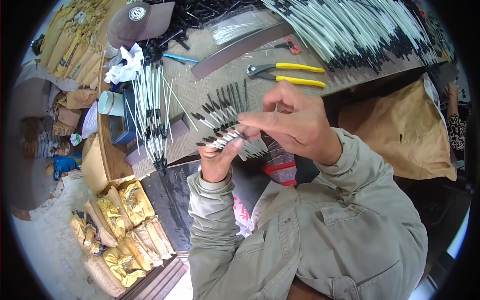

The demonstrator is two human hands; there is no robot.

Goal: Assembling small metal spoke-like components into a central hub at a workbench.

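Note:
My left hand (218, 159) is closed round a fanned bunch of thin white rods with black tips (220, 116), held just above the table's front edge. The tips spread up and to the left, and some rod ends show below the palm. Over the bunch from the right comes my right hand (295, 120), its fingers bent and the thumb and forefinger reaching the rods near the black tips. Whatever sits between those fingertips is too small to make out. Left of the bunch, a standing sheaf of similar white rods with black ends (152, 110) leans on the table.
Yellow-handled cutters (287, 71), red-handled pliers (290, 46) and a dark metal strip (240, 50) lie on the table. A large pile of white rods (360, 30) fills the far right. A cap (141, 22), a cup (111, 103) and a brown paper bag (395, 130) stand around; another person's arm (452, 107) shows at right.

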